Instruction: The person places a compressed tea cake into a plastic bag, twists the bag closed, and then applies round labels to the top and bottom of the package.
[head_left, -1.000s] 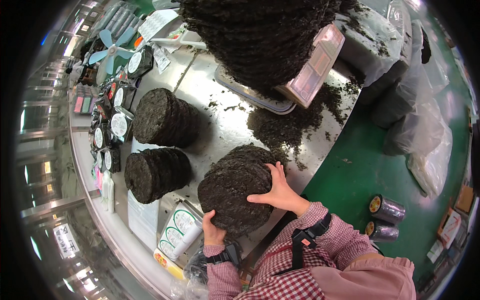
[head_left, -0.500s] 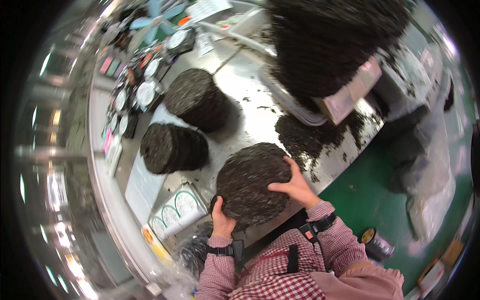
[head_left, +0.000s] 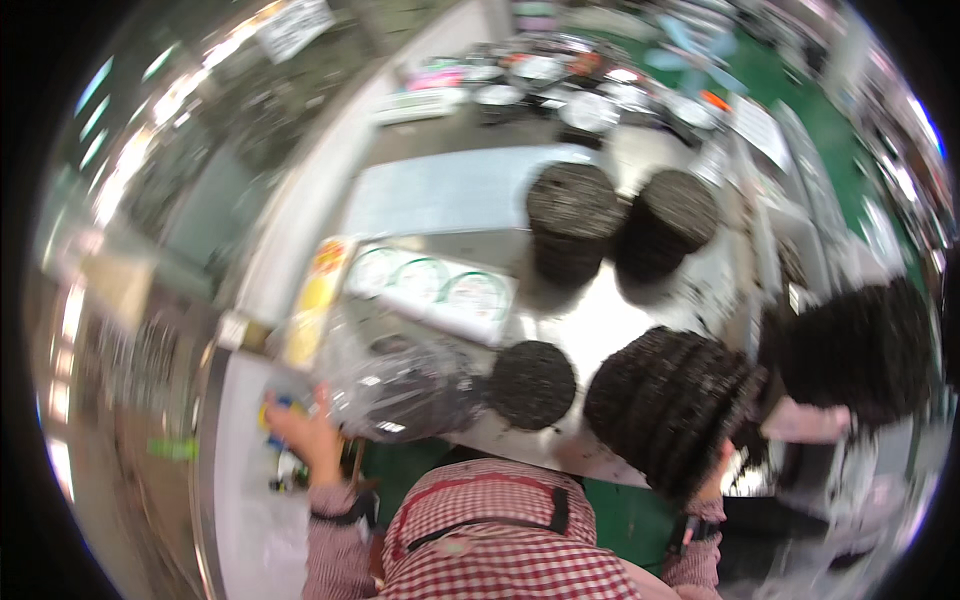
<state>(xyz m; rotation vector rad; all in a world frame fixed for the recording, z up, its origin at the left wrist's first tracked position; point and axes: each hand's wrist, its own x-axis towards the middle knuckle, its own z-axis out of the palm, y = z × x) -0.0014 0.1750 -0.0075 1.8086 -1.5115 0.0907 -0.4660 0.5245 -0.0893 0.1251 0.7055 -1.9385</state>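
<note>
Hands, 2: left hand point(head_left: 306, 440) is hovering beside the bag point(head_left: 385, 395), grip too blurred to tell; right hand point(head_left: 714, 476) is bracing the tilted stack point(head_left: 665, 400) at the table point(head_left: 600, 315) edge, closure hidden. With 1 hand supporting, keeping low is probably limiting slippage.

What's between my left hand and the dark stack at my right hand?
In the head view: a clear plastic bag, then a smaller dark round piece.
</note>
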